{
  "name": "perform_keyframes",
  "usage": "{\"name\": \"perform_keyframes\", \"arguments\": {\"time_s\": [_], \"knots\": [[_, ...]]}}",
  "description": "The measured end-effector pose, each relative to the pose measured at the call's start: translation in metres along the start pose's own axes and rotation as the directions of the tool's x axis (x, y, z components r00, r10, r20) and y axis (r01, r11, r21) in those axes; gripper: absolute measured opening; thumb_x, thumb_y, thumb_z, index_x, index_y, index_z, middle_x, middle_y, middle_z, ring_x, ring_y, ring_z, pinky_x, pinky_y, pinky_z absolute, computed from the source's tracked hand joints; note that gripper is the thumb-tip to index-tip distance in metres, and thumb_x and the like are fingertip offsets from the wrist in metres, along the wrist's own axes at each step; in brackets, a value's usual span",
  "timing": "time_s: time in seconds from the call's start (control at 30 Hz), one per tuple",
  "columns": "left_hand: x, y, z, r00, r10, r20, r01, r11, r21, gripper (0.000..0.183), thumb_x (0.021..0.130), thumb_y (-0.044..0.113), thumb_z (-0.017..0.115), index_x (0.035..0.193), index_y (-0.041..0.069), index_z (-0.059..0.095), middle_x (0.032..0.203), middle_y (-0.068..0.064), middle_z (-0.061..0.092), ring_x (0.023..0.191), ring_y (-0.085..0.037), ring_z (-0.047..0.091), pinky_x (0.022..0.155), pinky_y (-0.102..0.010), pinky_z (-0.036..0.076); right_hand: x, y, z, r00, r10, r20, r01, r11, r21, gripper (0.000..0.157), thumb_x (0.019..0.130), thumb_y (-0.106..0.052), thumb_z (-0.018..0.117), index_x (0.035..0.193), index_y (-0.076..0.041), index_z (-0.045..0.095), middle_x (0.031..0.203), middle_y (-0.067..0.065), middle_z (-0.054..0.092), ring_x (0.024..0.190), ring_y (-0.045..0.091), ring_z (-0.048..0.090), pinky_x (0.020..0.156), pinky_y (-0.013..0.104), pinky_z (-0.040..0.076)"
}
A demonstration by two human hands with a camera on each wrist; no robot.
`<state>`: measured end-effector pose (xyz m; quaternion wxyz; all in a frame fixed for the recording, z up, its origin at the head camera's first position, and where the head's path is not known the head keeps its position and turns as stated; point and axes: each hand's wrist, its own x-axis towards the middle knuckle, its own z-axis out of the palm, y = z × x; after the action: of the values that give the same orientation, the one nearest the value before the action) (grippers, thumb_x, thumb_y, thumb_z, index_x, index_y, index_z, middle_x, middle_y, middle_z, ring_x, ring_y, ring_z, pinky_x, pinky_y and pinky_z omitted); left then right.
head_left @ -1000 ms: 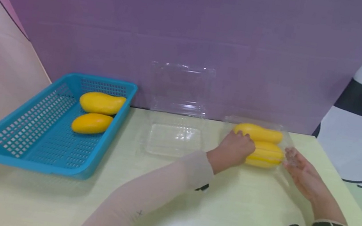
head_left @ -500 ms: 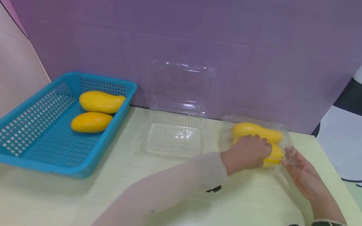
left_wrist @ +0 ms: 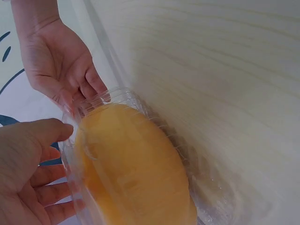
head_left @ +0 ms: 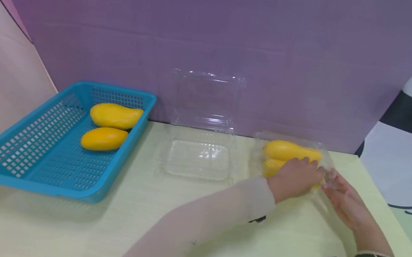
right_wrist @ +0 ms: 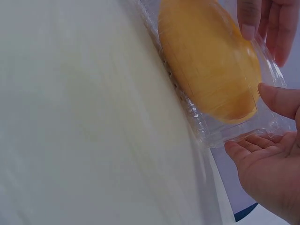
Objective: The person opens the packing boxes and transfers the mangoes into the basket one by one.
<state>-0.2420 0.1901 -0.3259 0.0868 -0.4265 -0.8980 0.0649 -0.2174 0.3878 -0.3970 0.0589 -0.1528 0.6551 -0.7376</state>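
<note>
A clear plastic clamshell container (head_left: pixel 258 155), its lid lowered over two yellow elongated fruits, sits at the right of the table. The rear fruit (head_left: pixel 283 150) shows well through the plastic; my left hand mostly covers the front fruit (head_left: pixel 271 167). My left hand (head_left: pixel 297 179) rests on the lid near its right end, thumb and fairly straight fingers touching the plastic in the left wrist view. At the right end, my right hand (head_left: pixel 346 200) holds the container's corner, thumb above and fingers below the rim (right_wrist: pixel 215 140). Whether the lid is latched cannot be told.
A second clear clamshell (head_left: pixel 195 176) stands with its lid raised at the table's middle back. On the left, a blue perforated basket (head_left: pixel 31 186) holds two more yellow fruits (head_left: pixel 105 139). A purple backdrop (head_left: pixel 222 27) rises behind the table.
My left hand has slid rightward along the container's lid, from its left part towards my right hand. The right hand has kept its place at the right end.
</note>
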Motion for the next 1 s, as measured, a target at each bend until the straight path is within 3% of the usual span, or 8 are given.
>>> {"name": "perform_keyframes", "arguments": {"time_s": [0.1,0.2,0.3,0.43,0.73,0.87,1.0], "knots": [[0.003,0.002,0.000,1.000,-0.009,0.023,0.009,1.000,-0.011,0.042,0.100,0.025,0.045,0.142,0.031,0.041,0.129,0.010,0.055,0.106,-0.008,0.052,0.080,-0.018,0.052,-0.001,0.000,0.001,1.000,-0.020,0.006,0.020,0.999,0.028,0.071,0.097,0.006,0.038,0.143,0.006,-0.016,0.122,-0.026,0.055,0.111,-0.013,0.050,0.090,0.003,0.042],[0.006,0.004,0.003,0.999,-0.011,0.033,0.011,1.000,-0.012,0.045,0.100,0.023,0.046,0.143,0.035,0.039,0.129,0.010,0.056,0.107,-0.008,0.053,0.081,-0.018,0.052,-0.002,0.001,0.001,0.999,-0.044,0.021,0.042,0.997,0.072,0.065,0.096,0.009,0.036,0.152,-0.012,0.008,0.124,-0.022,0.057,0.112,-0.010,0.052,0.091,0.004,0.043],[0.008,0.006,0.005,0.999,-0.019,0.036,0.019,1.000,-0.015,0.049,0.099,0.022,0.047,0.144,0.038,0.035,0.127,0.010,0.057,0.105,-0.008,0.054,0.081,-0.018,0.052,-0.002,0.001,0.002,0.997,-0.060,0.041,0.055,0.992,0.114,0.054,0.096,0.011,0.034,0.139,-0.021,0.042,0.125,-0.017,0.059,0.112,-0.006,0.054,0.093,0.006,0.044],[0.009,0.008,0.005,0.999,-0.024,0.024,0.024,1.000,-0.008,0.051,0.100,0.023,0.045,0.146,0.040,0.030,0.125,0.013,0.059,0.103,-0.006,0.056,0.083,-0.018,0.052,-0.001,0.000,0.003,0.994,-0.082,0.074,0.073,0.991,0.115,0.052,0.096,0.011,0.032,0.130,-0.023,0.051,0.127,-0.016,0.058,0.114,-0.005,0.054,0.093,0.006,0.043],[0.010,0.013,0.004,0.997,-0.045,0.061,0.041,0.997,0.065,0.047,0.101,0.028,0.041,0.146,0.038,0.030,0.128,0.009,0.058,0.102,-0.011,0.057,0.091,-0.027,0.051,0.000,0.002,0.004,0.986,-0.128,0.108,0.112,0.984,0.140,0.056,0.097,0.012,0.028,0.142,-0.019,0.041,0.131,-0.015,0.056,0.117,-0.004,0.052,0.096,0.007,0.042],[0.012,0.015,0.002,0.993,-0.049,0.105,0.043,0.997,0.060,0.045,0.102,0.027,0.038,0.147,0.033,0.032,0.136,0.006,0.053,0.114,-0.016,0.055,0.100,-0.036,0.048,0.000,0.001,0.005,0.987,-0.119,0.111,0.102,0.984,0.143,0.060,0.097,0.012,0.028,0.150,-0.008,0.009,0.132,-0.016,0.056,0.118,-0.006,0.051,0.096,0.006,0.041],[0.011,0.014,0.000,0.992,-0.041,0.120,0.035,0.998,0.050,0.045,0.103,0.025,0.036,0.147,0.030,0.032,0.141,0.005,0.048,0.121,-0.018,0.052,0.103,-0.039,0.046,0.001,0.000,0.004,0.990,-0.092,0.103,0.082,0.992,0.092,0.065,0.097,0.009,0.031,0.141,0.005,-0.017,0.128,-0.024,0.055,0.116,-0.011,0.049,0.094,0.004,0.041]]}}
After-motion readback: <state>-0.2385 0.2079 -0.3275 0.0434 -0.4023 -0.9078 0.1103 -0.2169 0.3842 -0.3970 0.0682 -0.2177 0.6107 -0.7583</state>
